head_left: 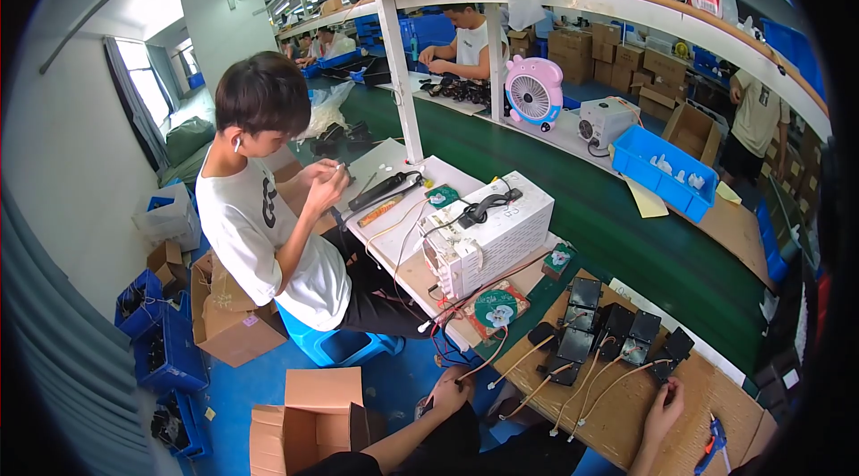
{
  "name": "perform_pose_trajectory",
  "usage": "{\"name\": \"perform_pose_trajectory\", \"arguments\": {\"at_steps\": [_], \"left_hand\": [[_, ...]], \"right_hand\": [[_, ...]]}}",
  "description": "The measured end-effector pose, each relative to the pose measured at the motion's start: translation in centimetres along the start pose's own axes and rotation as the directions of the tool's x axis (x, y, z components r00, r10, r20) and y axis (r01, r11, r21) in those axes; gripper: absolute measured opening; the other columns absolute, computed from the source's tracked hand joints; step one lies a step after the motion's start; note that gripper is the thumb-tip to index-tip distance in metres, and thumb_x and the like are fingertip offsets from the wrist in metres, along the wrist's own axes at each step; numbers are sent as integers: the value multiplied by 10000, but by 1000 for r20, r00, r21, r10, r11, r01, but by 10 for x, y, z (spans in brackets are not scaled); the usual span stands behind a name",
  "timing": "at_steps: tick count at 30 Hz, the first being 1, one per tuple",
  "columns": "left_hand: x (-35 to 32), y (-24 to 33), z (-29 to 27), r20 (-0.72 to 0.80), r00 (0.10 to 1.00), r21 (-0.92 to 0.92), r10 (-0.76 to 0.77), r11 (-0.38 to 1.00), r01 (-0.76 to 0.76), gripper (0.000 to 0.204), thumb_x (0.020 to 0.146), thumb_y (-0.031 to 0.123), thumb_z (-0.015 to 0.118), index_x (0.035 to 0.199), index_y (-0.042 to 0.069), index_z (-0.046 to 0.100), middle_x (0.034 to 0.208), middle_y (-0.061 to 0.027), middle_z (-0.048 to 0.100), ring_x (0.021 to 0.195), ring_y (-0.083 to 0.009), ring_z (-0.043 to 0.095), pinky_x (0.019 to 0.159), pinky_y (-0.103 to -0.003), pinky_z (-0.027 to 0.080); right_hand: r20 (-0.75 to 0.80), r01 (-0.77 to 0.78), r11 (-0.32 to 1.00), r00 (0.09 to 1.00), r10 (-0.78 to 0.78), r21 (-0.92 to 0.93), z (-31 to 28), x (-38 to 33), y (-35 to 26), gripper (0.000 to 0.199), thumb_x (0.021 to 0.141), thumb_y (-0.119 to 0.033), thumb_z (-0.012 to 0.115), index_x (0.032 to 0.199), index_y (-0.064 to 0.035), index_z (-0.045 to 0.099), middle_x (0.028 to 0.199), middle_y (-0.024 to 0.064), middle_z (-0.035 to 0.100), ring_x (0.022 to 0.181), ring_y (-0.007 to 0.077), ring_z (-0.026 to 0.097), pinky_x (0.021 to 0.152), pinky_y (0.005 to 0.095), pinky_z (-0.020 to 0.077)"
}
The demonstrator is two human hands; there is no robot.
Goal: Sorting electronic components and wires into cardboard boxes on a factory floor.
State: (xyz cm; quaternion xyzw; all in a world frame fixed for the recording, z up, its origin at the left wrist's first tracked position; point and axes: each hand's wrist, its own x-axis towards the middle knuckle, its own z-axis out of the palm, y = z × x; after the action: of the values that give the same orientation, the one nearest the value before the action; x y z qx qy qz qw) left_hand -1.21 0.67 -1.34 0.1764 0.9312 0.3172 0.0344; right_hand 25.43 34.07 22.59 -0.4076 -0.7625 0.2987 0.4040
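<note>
My left hand (450, 394) is low in the middle, over my lap. Its fingers are closed around the end of a thin cable (504, 344) that drops from the table edge. On the brown board at the right, my right hand (664, 406) rests with bent fingers, a gap between thumb and fingers, and nothing visible in it. Its fingertips are just below the nearest of several black plastic cases (636, 351); whether they touch cannot be told. Pale wires with white plugs (586, 393) trail from the cases toward me.
A blue glue gun (713, 445) lies right of my right hand. Ahead stand a white metal power unit (501, 234) and a round green circuit board (495, 308). A seated co-worker (268, 199) works at the left. An open carton (309, 427) sits on the floor; a green belt (573, 199) runs behind.
</note>
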Motion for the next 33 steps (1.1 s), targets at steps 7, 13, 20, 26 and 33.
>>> {"name": "perform_pose_trajectory", "arguments": {"at_steps": [7,13,20,26,33], "left_hand": [[4,0,-8,10,1000,10,-15,1000,14,280,833,297,547,920,66,682,873,-166,670,740,-379,619,635,-425,492],[0,4,-7,26,1000,16,-9,1000,8,264,826,288,548,892,71,683,864,-159,670,740,-377,617,638,-427,490],[-2,3,-5,70,997,23,25,999,-27,250,819,280,548,865,76,684,855,-153,670,740,-376,614,641,-429,489],[-2,5,-8,13,998,-15,64,998,-64,216,809,274,547,861,112,680,869,-130,673,762,-373,616,651,-433,490],[-1,-2,-2,53,999,5,-8,1000,8,187,827,301,552,913,171,656,786,-104,674,713,-372,626,613,-449,488]], "right_hand": [[-21,20,1000,1000,-20,0,1,1,-2,169,866,-14,500,1006,0,592,864,106,613,737,209,548,715,291,451],[-26,11,1000,1000,-10,20,0,0,-5,163,862,-3,494,994,-1,591,853,102,611,724,202,544,710,289,452],[-41,-3,1000,999,3,8,-1,-1,-14,165,855,5,498,992,0,590,844,99,610,726,198,547,712,288,454],[-48,26,999,999,-24,33,0,0,-11,168,847,13,508,993,5,590,845,99,614,729,196,553,715,285,458],[-30,7,999,1000,-5,54,-1,0,-15,160,847,10,515,987,8,593,850,95,614,733,183,550,709,274,454]]}}
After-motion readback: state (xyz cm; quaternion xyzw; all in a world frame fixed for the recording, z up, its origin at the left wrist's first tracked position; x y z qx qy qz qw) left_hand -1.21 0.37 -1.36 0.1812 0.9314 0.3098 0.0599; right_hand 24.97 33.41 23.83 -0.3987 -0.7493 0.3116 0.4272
